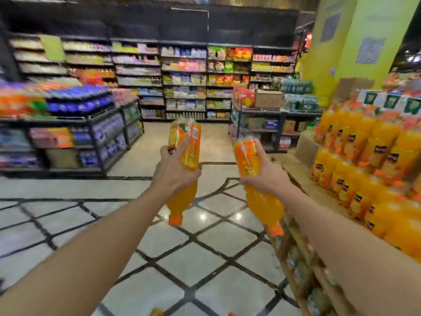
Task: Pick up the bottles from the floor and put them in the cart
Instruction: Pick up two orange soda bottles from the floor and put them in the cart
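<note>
Each of my hands holds an orange drink bottle in front of me, above the tiled floor. My left hand (pixel 174 172) grips one orange bottle (pixel 186 153) around its middle, orange cap pointing down toward me. My right hand (pixel 265 176) grips a second orange bottle (pixel 247 160) the same way, cap low at the near end. At the very bottom edge, orange tops of more bottles (pixel 156 312) peek up from the floor. No cart is in view.
A stacked display of orange bottles (pixel 364 169) on wooden shelving fills the right side. A low black rack (pixel 68 124) with blue and orange drinks stands left. Tall snack shelves (pixel 184 80) line the back wall. A yellow pillar (pixel 355 42) rises at right. Tiled floor (pixel 205 258) lies between.
</note>
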### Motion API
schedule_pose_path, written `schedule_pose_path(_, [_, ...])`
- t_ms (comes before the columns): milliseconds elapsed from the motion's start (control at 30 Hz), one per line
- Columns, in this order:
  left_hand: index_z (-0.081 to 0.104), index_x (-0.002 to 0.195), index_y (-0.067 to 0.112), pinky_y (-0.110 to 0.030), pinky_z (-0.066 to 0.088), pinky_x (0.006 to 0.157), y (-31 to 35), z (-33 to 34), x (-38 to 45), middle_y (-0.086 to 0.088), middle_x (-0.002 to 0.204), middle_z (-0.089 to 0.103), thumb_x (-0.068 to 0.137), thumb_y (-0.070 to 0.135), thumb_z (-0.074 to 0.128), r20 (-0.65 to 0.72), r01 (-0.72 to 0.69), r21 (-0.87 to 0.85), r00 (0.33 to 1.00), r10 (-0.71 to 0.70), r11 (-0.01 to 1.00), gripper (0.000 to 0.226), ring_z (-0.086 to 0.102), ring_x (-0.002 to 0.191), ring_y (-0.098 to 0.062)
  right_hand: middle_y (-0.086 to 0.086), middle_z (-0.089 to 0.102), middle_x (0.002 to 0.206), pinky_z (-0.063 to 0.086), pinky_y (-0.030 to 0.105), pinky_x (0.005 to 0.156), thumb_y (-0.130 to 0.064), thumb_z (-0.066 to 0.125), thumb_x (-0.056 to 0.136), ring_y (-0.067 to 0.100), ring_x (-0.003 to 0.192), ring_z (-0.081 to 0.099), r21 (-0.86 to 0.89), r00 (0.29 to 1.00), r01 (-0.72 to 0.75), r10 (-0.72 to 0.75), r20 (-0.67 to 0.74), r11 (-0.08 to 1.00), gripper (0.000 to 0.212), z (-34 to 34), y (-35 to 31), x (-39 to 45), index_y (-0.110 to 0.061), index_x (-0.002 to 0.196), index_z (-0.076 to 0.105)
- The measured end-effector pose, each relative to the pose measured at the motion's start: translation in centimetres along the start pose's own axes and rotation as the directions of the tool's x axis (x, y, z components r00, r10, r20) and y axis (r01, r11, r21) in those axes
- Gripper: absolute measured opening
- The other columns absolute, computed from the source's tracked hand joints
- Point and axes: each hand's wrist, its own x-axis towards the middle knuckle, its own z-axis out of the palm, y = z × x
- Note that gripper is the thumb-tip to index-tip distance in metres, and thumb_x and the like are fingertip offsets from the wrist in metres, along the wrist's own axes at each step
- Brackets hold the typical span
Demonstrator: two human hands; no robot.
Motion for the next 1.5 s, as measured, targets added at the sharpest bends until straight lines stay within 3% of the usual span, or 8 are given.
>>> schedule_pose_path(167, [0.008, 0.149, 0.065, -0.041, 0.046, 0.093, -3.9, -8.3, -4.9, -0.012, 0.151, 0.024, 0.08, 0.041, 0.077, -0.136, 0.191, 0.038, 0.973, -0.184, 0.981, 0.1, 0.051, 0.122, -0.043, 0.019, 0.036, 0.146, 0.042, 0.05, 0.099, -0.061, 0.08, 0.066, 0.044, 0.126, 0.045, 0.087, 0.987, 0.142, -0.147, 0.063, 0.986, 0.126, 1.0, -8.8, -0.9, -0.048, 0.152, -0.011])
schedule_pose_path(333, [0.006, 0.149, 0.066, -0.05, 0.052, 0.091, -9.9, -16.6, -13.2, -0.007, 0.136, 0.03, 0.082, 0.044, 0.077, -0.261, 0.375, 0.063, 0.901, -0.347, 0.925, 0.099, 0.051, 0.115, -0.039, 0.017, 0.047, 0.139, 0.046, 0.048, 0.091, -0.062, 0.08, 0.066, 0.041, 0.116, 0.053, 0.125, 0.935, 0.28, -0.3, 0.188, 0.952, 0.125, 5.2, -18.0, -5.5, -0.051, 0.151, -0.012])
schedule_pose_path(533, [0.005, 0.147, 0.067, -0.052, 0.047, 0.1, -17.6, -26.5, -26.5, -0.013, 0.159, 0.016, 0.081, 0.047, 0.075, -0.42, 0.614, 0.072, 0.734, -0.534, 0.786, 0.098, 0.046, 0.13, -0.045, 0.02, 0.046, 0.135, 0.042, 0.043, 0.083, -0.06, 0.079, 0.069, 0.041, 0.115, 0.051, 0.224, 0.825, 0.444, -0.494, 0.274, 0.867, 0.124, 12.0, -28.5, -16.0, -0.049, 0.151, -0.013])
schedule_pose_path(833, [0.014, 0.153, 0.059, -0.038, 0.05, 0.081, -25.6, -40.3, -49.9, -0.021, 0.146, 0.027, 0.082, 0.037, 0.074, -0.576, 0.775, -0.021, 0.507, -0.641, 0.632, 0.095, 0.058, 0.083, -0.034, 0.019, 0.046, 0.143, 0.046, 0.045, 0.087, -0.063, 0.079, 0.066, 0.04, 0.12, 0.052, 0.354, 0.631, 0.573, -0.674, 0.384, 0.739, 0.126, 22.1, -43.6, -37.3, -0.048, 0.152, -0.013])
schedule_pose_path(933, [0.014, 0.151, 0.062, -0.048, 0.054, 0.089, -27.3, -43.8, -56.7, -0.025, 0.155, 0.019, 0.081, 0.033, 0.073, -0.586, 0.821, -0.064, 0.429, -0.687, 0.567, 0.097, 0.062, 0.097, -0.05, 0.019, 0.05, 0.139, 0.04, 0.038, 0.077, -0.063, 0.078, 0.068, 0.038, 0.114, 0.056, 0.4, 0.567, 0.593, -0.715, 0.41, 0.699, 0.125, 25.0, -47.2, -44.1, -0.046, 0.153, -0.011])
schedule_pose_path(1133, [0.014, 0.153, 0.06, -0.056, 0.045, 0.104, -30.3, -48.3, -67.6, -0.023, 0.157, 0.019, 0.082, 0.036, 0.074, -0.635, 0.898, -0.137, 0.244, -0.733, 0.417, 0.096, 0.051, 0.12, -0.054, 0.022, 0.054, 0.132, 0.049, 0.043, 0.088, -0.055, 0.076, 0.069, 0.04, 0.113, 0.056, 0.478, 0.421, 0.629, -0.786, 0.454, 0.613, 0.121, 30.2, -52.4, -56.0, -0.048, 0.153, -0.011])
schedule_pose_path(1267, [0.011, 0.152, 0.061, -0.055, 0.05, 0.097, -33.2, -48.6, -72.9, -0.017, 0.155, 0.019, 0.083, 0.041, 0.074, -0.656, 0.907, -0.189, 0.169, -0.736, 0.377, 0.095, 0.062, 0.096, -0.05, 0.027, 0.05, 0.131, 0.044, 0.04, 0.079, -0.055, 0.075, 0.07, 0.043, 0.108, 0.058, 0.489, 0.348, 0.647, -0.797, 0.494, 0.585, 0.12, 34.6, -54.4, -61.8, -0.052, 0.15, -0.014])
schedule_pose_path(1500, [0.005, 0.148, 0.068, -0.051, 0.052, 0.094, -40.6, -45.0, -77.4, -0.02, 0.158, 0.018, 0.083, 0.044, 0.075, -0.662, 0.924, -0.249, 0.057, -0.748, 0.291, 0.097, 0.066, 0.066, -0.023, 0.029, 0.046, 0.13, 0.049, 0.05, 0.094, -0.054, 0.075, 0.072, 0.046, 0.113, 0.054, 0.465, 0.241, 0.684, -0.776, 0.584, 0.562, 0.119, 44.2, -56.0, -66.4, -0.05, 0.151, -0.014])
